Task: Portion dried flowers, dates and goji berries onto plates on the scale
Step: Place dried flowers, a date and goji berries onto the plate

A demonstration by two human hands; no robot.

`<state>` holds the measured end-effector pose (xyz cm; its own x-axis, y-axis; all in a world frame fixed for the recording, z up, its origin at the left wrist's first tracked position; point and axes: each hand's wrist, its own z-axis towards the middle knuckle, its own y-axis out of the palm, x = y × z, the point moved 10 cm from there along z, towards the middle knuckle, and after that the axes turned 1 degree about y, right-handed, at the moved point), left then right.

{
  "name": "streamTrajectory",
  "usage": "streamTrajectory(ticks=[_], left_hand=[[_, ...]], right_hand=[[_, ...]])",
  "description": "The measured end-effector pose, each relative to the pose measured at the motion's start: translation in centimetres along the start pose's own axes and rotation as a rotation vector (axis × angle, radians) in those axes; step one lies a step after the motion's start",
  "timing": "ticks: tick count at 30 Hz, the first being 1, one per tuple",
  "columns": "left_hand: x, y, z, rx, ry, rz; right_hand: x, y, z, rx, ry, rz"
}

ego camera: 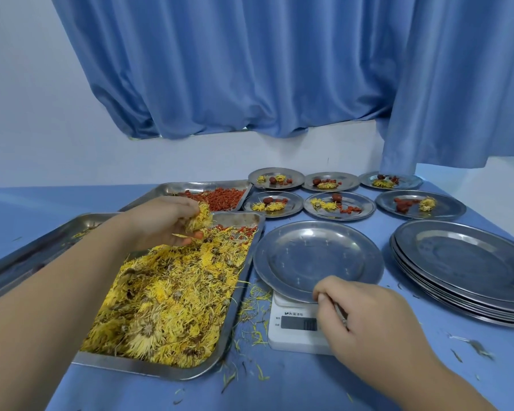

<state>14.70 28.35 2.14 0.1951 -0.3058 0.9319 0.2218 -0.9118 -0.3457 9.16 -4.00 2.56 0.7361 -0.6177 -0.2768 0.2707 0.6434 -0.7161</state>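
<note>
Right hand point(368, 315) sits nearest, its fingers curled together, pinching the near rim of the bare plate point(318, 256) on the scale point(291, 330). Left hand point(161, 223) hovers over the flower tray point(27, 256), fingers clamped on a dried flower point(199, 221). Goji tray point(172, 188) lies behind. Filled plates point(365, 207) and a plate stack point(463, 262) crowd the right, and the tabletop point(309, 387) lies open in front.

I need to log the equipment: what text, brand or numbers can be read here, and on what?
Scale, brand line above the display: begins "B", then Chinese characters; too blurred to read fully.
Display: dark, no digits readable.
Two small labels left of the display: too small to read.
Plates, trays: no text.
</note>
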Motion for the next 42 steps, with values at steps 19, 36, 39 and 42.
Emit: streamTrajectory(ticks=[19,36,39,42], left_hand=[[5.8,19.5,-0.9,-0.35,0.224,0.433],[6.7,14.8,-2.9,-0.198,0.336,0.307],[5.8,12.2,-3.4,-0.136,0.331,0.308],[4.4,8.5,-4.1,-0.056,0.311,0.359]], right_hand=[[5.4,-2.8,1.1,0.077,0.197,0.106],[3.7,-1.5,0.5,0.061,0.14,0.107],[1.4,-0.9,0.2,0.074,0.06,0.121],[-1.3,-0.1,0.7,0.063,-0.03,0.168]])
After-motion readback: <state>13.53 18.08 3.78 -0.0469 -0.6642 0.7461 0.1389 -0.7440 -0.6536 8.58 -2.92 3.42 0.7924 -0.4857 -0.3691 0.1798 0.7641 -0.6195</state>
